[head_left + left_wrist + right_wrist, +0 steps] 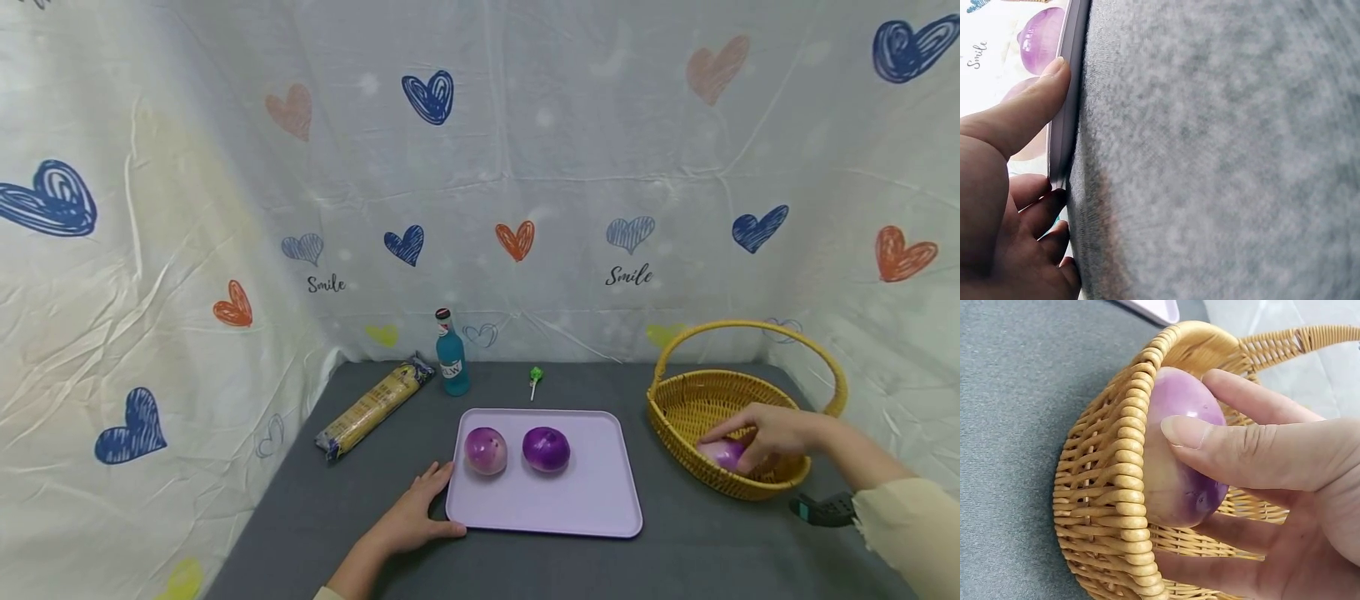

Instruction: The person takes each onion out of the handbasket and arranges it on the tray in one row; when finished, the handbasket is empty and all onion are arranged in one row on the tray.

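Note:
In the head view, my right hand [780, 437] is inside the yellow wicker basket [675, 450] and grips a purple onion [723, 454]. The right wrist view shows this onion [1175, 450] at the basket's rim, pale on one side, with the thumb across it and fingers around its far side. My left hand [412, 517] rests at the near left corner of a lilac tray [585, 492], its thumb at the front edge and its fingertips at the left edge. On the tray sit two more onions, a paler one [486, 452] and a darker one [546, 450].
Behind the tray stand a blue bottle [452, 358] and a green lollipop [536, 379] lying flat. A pack of spaghetti [375, 408] lies at the left. A black strap [823, 509] is beside the right wrist. A heart-printed cloth [555, 208] hangs behind the grey table [510, 567].

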`<action>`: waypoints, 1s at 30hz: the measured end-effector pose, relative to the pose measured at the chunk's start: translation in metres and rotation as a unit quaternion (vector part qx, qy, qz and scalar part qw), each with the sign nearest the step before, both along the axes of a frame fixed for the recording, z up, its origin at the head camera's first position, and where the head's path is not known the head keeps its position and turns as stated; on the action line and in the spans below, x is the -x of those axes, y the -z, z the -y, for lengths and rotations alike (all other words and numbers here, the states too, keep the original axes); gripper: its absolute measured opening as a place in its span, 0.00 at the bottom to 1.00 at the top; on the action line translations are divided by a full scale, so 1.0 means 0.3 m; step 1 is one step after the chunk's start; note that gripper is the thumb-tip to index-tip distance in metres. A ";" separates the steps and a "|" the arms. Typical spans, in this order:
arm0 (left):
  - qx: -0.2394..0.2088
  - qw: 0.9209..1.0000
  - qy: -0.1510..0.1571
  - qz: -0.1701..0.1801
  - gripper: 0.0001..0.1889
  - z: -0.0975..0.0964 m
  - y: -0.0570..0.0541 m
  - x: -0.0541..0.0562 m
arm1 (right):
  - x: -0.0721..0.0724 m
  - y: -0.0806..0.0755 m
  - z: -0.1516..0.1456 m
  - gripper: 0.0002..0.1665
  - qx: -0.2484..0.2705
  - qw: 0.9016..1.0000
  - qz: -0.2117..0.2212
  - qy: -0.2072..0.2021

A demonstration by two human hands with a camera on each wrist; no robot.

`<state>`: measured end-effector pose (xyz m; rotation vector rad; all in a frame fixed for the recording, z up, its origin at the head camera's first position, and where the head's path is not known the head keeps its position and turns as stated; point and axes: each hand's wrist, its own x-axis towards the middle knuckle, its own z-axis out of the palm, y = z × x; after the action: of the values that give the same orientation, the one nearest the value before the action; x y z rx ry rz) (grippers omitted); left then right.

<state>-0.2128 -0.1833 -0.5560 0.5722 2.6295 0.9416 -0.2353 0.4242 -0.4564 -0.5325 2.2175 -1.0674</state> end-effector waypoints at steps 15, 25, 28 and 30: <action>0.004 1.000 -0.002 0.002 0.57 -0.005 -0.006 -0.001 | -0.009 -0.051 -0.027 0.28 -0.016 0.991 -0.130 -0.004; 0.001 1.000 0.001 0.001 0.56 -0.004 -0.005 0.000 | -0.012 -0.115 0.014 0.30 -0.068 0.978 -0.196 0.016; -0.001 1.000 0.003 -0.002 0.56 -0.003 -0.005 0.001 | -0.017 -0.125 0.025 0.31 -0.074 0.973 -0.216 0.021; -0.001 1.000 0.003 -0.004 0.56 -0.002 -0.005 0.001 | -0.019 -0.132 0.034 0.32 -0.075 0.970 -0.232 0.023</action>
<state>-0.2130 -0.1826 -0.5546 0.5858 2.6315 0.9420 -0.2297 0.4140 -0.4168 -0.7257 2.7018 -0.8483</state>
